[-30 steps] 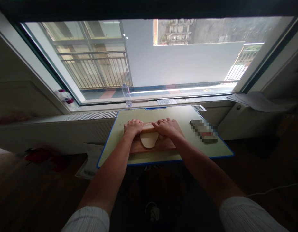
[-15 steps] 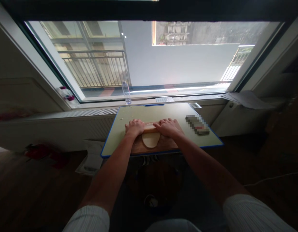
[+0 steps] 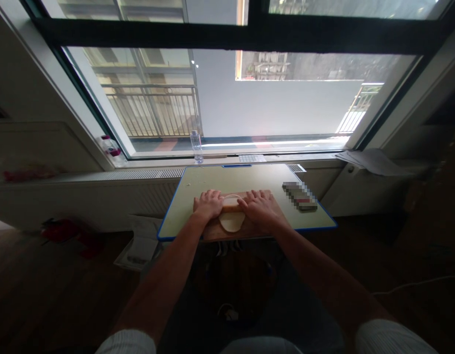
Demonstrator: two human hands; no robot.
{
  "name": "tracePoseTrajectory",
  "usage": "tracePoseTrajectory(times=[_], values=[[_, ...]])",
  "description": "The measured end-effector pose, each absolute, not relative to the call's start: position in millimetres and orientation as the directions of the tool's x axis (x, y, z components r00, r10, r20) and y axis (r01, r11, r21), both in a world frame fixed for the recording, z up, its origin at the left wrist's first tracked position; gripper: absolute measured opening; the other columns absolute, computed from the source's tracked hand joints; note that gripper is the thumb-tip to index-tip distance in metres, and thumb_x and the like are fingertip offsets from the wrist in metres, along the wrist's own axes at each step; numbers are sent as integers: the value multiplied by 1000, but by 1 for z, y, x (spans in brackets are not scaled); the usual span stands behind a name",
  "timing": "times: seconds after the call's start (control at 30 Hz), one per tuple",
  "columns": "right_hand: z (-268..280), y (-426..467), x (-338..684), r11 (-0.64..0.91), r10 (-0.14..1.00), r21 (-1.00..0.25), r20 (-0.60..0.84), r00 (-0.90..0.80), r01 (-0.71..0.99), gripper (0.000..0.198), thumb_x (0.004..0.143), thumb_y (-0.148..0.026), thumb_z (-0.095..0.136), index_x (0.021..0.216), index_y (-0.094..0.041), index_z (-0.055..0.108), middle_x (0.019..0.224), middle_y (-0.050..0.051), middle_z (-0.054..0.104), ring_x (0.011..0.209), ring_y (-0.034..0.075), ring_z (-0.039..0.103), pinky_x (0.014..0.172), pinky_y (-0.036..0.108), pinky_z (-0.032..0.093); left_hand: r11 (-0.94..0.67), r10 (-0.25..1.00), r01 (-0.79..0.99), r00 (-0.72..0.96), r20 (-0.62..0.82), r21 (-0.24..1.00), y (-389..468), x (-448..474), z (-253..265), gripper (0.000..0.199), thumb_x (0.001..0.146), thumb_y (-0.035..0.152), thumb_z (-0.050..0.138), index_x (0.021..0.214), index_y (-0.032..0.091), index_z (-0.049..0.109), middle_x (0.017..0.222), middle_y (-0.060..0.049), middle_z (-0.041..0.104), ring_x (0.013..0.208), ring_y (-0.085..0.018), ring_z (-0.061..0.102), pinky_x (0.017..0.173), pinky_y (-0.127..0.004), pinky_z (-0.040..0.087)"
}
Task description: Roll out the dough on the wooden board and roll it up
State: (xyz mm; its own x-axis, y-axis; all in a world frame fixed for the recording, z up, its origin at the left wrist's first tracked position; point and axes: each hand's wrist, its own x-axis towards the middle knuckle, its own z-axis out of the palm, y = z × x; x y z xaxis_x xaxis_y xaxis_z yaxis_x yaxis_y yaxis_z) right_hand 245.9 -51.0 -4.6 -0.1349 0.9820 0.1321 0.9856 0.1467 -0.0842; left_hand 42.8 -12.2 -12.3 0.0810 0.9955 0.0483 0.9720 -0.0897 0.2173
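A wooden rolling pin lies across a flat, pale sheet of dough. My left hand presses over the pin's left end, fingers draped across it and pointing away from me. Its right end is under my right hand, held the same way. Dough shows on both the near and far sides of the pin. Beneath it is a brown wooden board, at the near edge of a small pale table with blue edging.
A blurred-out flat object lies on the table's right. Beyond, a clear bottle stands on the windowsill, with another bottle farther left. Papers rest at the right. A red fire extinguisher is on the floor.
Both hands and the rolling pin have come slightly toward me over the dough, leaving less dough on the near side. The head view has tilted up, showing more window.
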Motion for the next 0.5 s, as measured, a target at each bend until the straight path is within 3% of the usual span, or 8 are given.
tracePoseTrajectory(times=[0.1,0.23,0.5], values=[[-16,-66,246,91,988,-127,133,-74,988,72,114,-60,32,167,-13,48,174,19,43,161,43,33,128,67,22,-105,984,977,75,162,188,-35,43,-21,51,110,45,35,151,34,64,168,-9,55,153,-33,48,128,-62,33],[-25,-70,247,90,987,-149,148,-68,985,77,114,-62,28,168,-9,45,174,20,42,163,42,30,130,68,17,-103,976,976,62,208,192,-45,43,-24,51,110,42,36,150,33,65,168,-8,56,154,-32,46,129,-62,31],[-5,-26,247,105,990,-110,110,-93,988,69,112,-64,34,161,-21,56,166,19,54,154,45,42,122,63,31,-120,986,972,93,140,202,13,44,-15,47,108,45,38,139,34,71,159,-5,62,142,-30,55,124,-52,41]])
